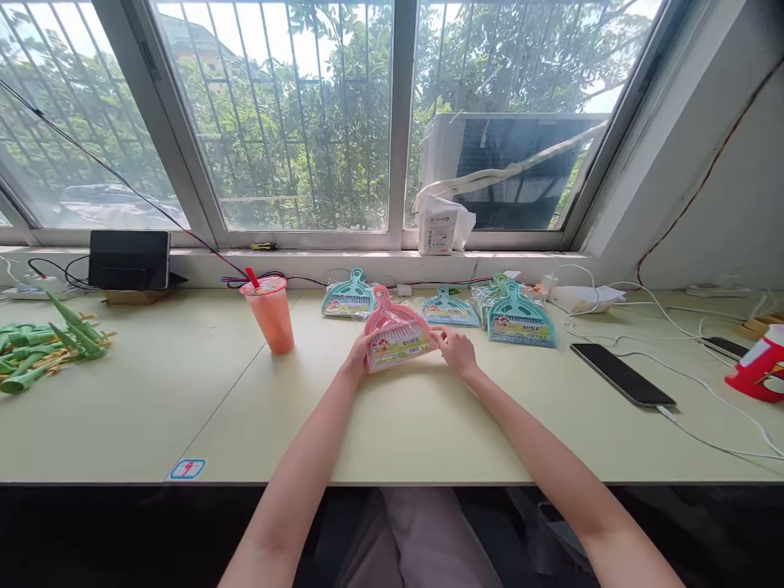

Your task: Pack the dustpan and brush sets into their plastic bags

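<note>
Pink dustpan set (398, 333) over worktop (398, 433), 12 o'clock from the person. Left hand (357, 356), grip narrow, holds its 9 o'clock edge; right hand (457, 352) pinches its 3 o'clock side. Drink cup (270, 317) stands toward 9.

Bright daylight through windows (401, 122), blown-out sky (319, 42), deep shadow under table (422, 433)

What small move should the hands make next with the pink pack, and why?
Perhaps turn the pink pack a little straighter: the left hand and right hand are at its two sides, and its lower edge slants in this view.
</note>
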Available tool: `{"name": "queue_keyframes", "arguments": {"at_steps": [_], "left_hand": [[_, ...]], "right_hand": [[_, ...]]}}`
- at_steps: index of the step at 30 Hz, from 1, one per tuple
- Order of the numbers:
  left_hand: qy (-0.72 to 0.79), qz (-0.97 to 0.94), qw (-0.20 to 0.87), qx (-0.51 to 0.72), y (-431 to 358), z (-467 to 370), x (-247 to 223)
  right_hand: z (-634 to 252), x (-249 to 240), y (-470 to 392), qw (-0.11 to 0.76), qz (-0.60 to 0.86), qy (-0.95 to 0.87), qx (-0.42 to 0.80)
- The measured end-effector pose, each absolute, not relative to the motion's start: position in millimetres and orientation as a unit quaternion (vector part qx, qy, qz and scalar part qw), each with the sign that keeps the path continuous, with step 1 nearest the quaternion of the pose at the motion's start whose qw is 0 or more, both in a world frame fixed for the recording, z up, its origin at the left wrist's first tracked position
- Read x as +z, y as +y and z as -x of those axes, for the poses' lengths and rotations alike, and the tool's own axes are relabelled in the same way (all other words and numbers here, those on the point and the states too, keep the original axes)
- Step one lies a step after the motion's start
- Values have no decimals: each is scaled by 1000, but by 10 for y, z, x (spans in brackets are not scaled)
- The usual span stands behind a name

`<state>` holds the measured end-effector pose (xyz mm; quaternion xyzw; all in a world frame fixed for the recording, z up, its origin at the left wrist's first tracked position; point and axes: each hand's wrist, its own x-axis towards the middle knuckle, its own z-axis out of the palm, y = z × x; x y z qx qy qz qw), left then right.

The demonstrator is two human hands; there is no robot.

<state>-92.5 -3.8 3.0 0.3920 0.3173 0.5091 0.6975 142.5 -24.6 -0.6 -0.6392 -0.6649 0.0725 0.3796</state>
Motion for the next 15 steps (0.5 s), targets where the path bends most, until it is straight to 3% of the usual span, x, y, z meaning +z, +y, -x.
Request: {"name": "queue_keyframes", "arguments": {"at_steps": [3,6,10,15], "left_hand": [[286,-390,695,532,-39,877,24],[255,-390,690,553,-56,840,25],[258,-396,692,546,-76,813,11],[260,-391,701,537,-92,818,30]], "right_hand": [[-1380,13,-311,397,592,-701,-41],[-1280,-1,-354,355,483,-792,-120],[-1131,-72,-354,284,396,-866,-114],[-1101,-125,-334,254,421,-864,-113]]}}
